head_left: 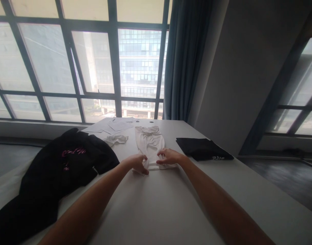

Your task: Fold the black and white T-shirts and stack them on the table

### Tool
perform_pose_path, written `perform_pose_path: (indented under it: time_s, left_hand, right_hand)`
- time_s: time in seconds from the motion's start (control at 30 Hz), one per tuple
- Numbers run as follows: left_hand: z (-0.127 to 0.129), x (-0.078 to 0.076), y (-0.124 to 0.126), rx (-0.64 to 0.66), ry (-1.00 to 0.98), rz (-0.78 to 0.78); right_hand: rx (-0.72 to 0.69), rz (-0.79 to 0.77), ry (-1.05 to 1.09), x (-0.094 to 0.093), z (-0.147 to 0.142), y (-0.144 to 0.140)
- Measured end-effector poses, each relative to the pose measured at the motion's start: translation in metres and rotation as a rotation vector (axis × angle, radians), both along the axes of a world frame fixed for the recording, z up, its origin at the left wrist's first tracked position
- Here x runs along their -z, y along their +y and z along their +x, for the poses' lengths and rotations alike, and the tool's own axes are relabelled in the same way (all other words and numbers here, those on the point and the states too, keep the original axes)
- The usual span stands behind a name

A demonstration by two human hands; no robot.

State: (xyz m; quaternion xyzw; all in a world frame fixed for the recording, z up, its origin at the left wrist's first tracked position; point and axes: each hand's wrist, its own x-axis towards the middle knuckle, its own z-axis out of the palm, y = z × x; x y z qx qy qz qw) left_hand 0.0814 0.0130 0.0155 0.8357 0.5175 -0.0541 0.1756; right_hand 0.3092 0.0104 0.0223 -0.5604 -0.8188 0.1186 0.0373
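Note:
A white cloth garment (152, 149) lies lengthwise on the white table, with wrinkles at its far part and a straighter near edge. I cannot make out what kind of garment it is. My left hand (138, 164) rests at its near left corner, thumb and fingers apart. Over the near right part, my right hand (170, 156) touches the cloth with thumb and fingers spread. Neither hand visibly grips the fabric, though some fingertips are hard to see.
A black garment with pink lettering (81, 160) is heaped at the left. A folded black garment (202, 148) lies right. Papers (117, 125) and a small crumpled white cloth (116, 139) are on the table (156, 204). Windows and a curtain (184, 61) stand beyond.

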Motion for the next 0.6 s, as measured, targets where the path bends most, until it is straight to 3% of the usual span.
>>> perform_pose_path:
  time_s: [0.17, 0.3, 0.43, 0.5, 0.6]
  left_hand:
    - [-0.003, 0.002, 0.010, -0.058, -0.022, 0.015]
    - [-0.010, -0.008, 0.016, -0.159, -0.070, 0.118]
    - [-0.023, -0.028, 0.016, -0.303, -0.174, 0.069]
    - [-0.028, -0.038, 0.013, -0.352, -0.227, 0.052]
    - [-0.031, -0.050, 0.008, -0.382, -0.269, 0.073]
  right_hand:
    - [-0.114, -0.089, 0.015, 0.010, 0.004, 0.000]
    - [-0.194, 0.033, 0.048, 0.014, -0.007, -0.002]
    - [-0.261, 0.154, 0.055, 0.008, -0.019, -0.005]
    - [-0.251, 0.128, 0.089, 0.002, -0.021, -0.007]
    - [-0.163, -0.043, 0.076, -0.005, -0.019, -0.009]
